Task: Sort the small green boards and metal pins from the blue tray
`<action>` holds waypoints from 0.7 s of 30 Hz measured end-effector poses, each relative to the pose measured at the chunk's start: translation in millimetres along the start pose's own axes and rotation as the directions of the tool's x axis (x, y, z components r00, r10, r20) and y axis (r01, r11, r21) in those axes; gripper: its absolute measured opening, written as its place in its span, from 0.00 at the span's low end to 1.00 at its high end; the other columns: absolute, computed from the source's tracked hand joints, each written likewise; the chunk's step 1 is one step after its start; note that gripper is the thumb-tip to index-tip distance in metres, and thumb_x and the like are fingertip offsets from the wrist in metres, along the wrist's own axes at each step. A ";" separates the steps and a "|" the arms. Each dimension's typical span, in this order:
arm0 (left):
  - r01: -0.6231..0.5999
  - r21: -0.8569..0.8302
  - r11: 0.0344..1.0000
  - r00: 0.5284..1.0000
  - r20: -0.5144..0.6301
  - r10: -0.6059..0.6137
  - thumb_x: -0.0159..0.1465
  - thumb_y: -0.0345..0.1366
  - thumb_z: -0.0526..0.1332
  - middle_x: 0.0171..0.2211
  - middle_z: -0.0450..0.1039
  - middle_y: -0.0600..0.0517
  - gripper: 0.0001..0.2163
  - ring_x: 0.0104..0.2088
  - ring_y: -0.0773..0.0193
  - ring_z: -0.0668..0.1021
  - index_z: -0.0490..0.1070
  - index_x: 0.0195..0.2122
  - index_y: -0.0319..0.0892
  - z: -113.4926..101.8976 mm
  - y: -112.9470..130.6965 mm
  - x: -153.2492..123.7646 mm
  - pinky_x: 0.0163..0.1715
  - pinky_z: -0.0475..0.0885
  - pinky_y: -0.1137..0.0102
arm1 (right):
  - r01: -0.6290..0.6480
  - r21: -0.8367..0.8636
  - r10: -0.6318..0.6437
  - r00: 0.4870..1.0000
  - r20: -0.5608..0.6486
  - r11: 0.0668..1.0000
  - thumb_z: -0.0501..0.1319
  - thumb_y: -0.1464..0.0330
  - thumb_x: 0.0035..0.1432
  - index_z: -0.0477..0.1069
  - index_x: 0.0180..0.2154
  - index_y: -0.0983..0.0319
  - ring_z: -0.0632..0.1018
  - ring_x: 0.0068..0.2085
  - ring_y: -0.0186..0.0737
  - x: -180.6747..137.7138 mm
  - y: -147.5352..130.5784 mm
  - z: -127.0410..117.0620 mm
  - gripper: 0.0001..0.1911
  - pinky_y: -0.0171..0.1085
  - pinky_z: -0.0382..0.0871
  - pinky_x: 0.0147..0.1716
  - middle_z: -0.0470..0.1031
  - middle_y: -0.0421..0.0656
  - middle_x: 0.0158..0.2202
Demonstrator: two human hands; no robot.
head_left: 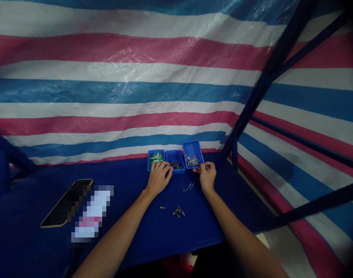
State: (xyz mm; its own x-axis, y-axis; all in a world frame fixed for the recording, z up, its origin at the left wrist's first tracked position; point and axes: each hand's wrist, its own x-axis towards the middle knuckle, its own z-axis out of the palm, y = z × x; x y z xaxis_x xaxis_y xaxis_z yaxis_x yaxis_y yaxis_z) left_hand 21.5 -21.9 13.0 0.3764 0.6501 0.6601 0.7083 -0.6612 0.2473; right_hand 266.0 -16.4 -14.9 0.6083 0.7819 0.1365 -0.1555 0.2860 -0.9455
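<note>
My left hand [159, 178] rests at the front of the left blue bin [149, 162], which holds green packets [156, 156]. Its fingers are bent but apart, reaching toward the dark metal pieces [176, 165] in the middle blue bin [175, 155]. With thumb and fingers closed, my right hand [207, 176] grips the front right corner of the right blue bin [191, 148]. That bin sits slightly turned and holds silvery metal pins [191, 160]. Two thin pins [190, 187] and a small pile of brass-coloured and silvery pieces [178, 211] lie on the blue table between my arms.
One small brass-coloured piece [162, 207] lies apart from the pile. On the left of the blue table [121, 200] are a phone [60, 208] and a blurred-out pale item [92, 216]. Striped sheeting [130, 92] and dark blue frame bars [251, 96] enclose the table.
</note>
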 end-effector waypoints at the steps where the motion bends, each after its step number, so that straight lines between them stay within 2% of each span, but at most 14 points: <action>1: -0.001 0.001 1.000 1.000 0.001 0.001 0.77 0.37 0.55 0.48 0.77 0.49 0.10 0.48 0.56 0.76 0.76 0.46 0.46 0.0 0.0 0.1 0.51 0.66 0.57 | 0.032 -0.025 -0.031 0.999 0.010 0.999 0.66 0.61 0.55 0.61 0.40 0.56 0.82 0.24 0.41 -1.2 -1.5 0.3 0.16 0.40 0.82 0.27 0.71 0.30 0.23; 4: -0.002 0.002 1.000 1.000 0.003 0.002 0.77 0.37 0.54 0.48 0.77 0.49 0.11 0.49 0.56 0.76 0.77 0.46 0.47 -0.2 -0.1 0.2 0.51 0.66 0.57 | 0.111 -0.091 -0.110 0.994 0.018 0.990 0.63 0.61 0.57 0.59 0.41 0.55 0.81 0.25 0.40 -4.3 -6.1 1.8 0.14 0.41 0.82 0.30 0.69 0.30 0.25; 8: -0.003 -0.003 1.000 1.000 0.002 0.003 0.78 0.37 0.54 0.48 0.77 0.48 0.11 0.49 0.56 0.76 0.77 0.46 0.47 -0.6 0.0 0.3 0.51 0.66 0.56 | 0.124 -0.102 -0.124 0.992 0.013 0.987 0.63 0.59 0.58 0.58 0.41 0.54 0.81 0.26 0.41 -4.8 -9.1 2.8 0.15 0.43 0.82 0.33 0.67 0.29 0.25; 17: -0.002 -0.004 1.000 1.000 -0.003 0.002 0.77 0.37 0.55 0.48 0.77 0.49 0.10 0.48 0.56 0.76 0.77 0.46 0.47 0.2 -0.1 0.1 0.51 0.66 0.56 | -0.007 -0.075 0.005 1.000 -0.023 0.997 0.66 0.62 0.53 0.61 0.40 0.55 0.82 0.23 0.44 0.4 -1.1 -1.1 0.17 0.42 0.82 0.28 0.73 0.31 0.22; 21: -0.001 -0.007 1.000 1.000 -0.005 0.001 0.77 0.37 0.54 0.48 0.77 0.48 0.11 0.48 0.55 0.76 0.77 0.46 0.47 0.6 -0.6 -0.2 0.51 0.67 0.56 | -0.038 -0.059 0.035 0.998 -0.049 0.998 0.67 0.60 0.52 0.61 0.39 0.55 0.81 0.20 0.45 3.6 1.5 -3.2 0.18 0.43 0.82 0.24 0.73 0.31 0.20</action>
State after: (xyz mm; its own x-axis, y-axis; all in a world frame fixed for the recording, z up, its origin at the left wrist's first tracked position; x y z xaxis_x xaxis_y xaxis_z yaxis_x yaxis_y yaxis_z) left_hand 21.4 -21.4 12.3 0.3742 0.6476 0.6638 0.7038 -0.6644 0.2515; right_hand 270.4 -15.0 -16.7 0.6398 0.7634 0.0890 -0.1324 0.2235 -0.9657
